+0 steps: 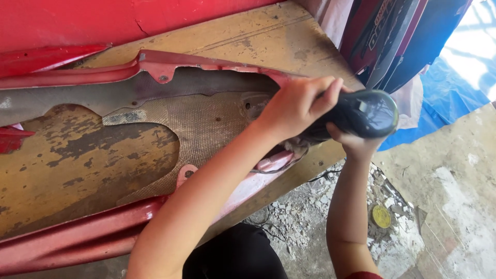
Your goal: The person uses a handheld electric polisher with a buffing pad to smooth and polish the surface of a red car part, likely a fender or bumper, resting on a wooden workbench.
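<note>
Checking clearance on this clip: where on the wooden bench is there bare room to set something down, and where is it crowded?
Bare wood shows inside the red fairing panel's large cutout on the wooden bench, and along the far strip between panel and red wall. Crowded at the right end, where the left hand and right hand grip the black power tool.
</note>
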